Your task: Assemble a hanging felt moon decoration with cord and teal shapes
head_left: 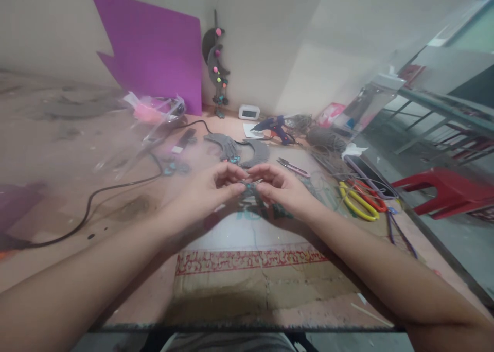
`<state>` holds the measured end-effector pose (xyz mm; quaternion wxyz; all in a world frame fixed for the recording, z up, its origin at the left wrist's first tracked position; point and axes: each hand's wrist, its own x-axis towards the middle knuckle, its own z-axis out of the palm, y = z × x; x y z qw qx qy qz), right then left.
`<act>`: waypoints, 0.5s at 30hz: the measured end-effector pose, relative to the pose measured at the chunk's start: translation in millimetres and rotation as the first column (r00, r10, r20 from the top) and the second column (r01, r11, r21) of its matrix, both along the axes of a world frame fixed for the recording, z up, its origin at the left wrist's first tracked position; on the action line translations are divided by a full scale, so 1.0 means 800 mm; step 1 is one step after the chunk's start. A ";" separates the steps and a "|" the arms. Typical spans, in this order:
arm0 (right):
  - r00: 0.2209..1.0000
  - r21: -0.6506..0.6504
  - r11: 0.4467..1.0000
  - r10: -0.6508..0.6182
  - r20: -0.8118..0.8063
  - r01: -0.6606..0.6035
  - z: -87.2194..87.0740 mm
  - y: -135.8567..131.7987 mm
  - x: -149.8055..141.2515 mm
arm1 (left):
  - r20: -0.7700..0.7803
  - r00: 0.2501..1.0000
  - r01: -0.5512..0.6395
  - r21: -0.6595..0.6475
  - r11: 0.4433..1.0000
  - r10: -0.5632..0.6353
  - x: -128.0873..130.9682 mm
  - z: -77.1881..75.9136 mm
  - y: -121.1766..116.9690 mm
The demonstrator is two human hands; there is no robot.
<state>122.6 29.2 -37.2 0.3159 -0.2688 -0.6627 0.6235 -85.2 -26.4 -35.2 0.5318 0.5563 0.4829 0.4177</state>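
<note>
Both of my hands meet over the middle of the table. My left hand [228, 182] and my right hand [275, 183] each pinch, with thumb and fingers, a small strand with turquoise beads [250, 186]. The fingers cover most of it, and its lower end is blurred. Just beyond the fingertips lie two grey crescent moons, a left one [222, 144] and a right one [258, 154], with turquoise beads between them. Thread snips [295, 169] with a pink handle rest to the right of them. Under my hands is a white and brown cardboard sheet [224, 295] with a red patterned band.
A blue glue gun [283, 133], small white clock [249, 112] and grey yarn ball [326, 138] stand at the back. Yellow-handled scissors [357, 203], a phone [370, 177] and a bottle [366, 105] are right. A black cable [92, 200] curves across the left. A moon hanging [214, 66] touches the wall.
</note>
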 end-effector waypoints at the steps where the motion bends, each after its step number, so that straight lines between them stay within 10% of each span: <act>1: 1.000 -0.011 1.000 0.015 0.006 -0.015 -0.001 0.000 0.001 | 0.008 1.000 0.000 0.006 1.000 0.000 0.000 0.000 0.000; 15: 1.000 -0.040 0.999 0.016 0.006 -0.016 -0.009 0.003 0.000 | -0.016 1.000 0.003 -0.007 1.000 -0.003 -0.003 0.002 -0.001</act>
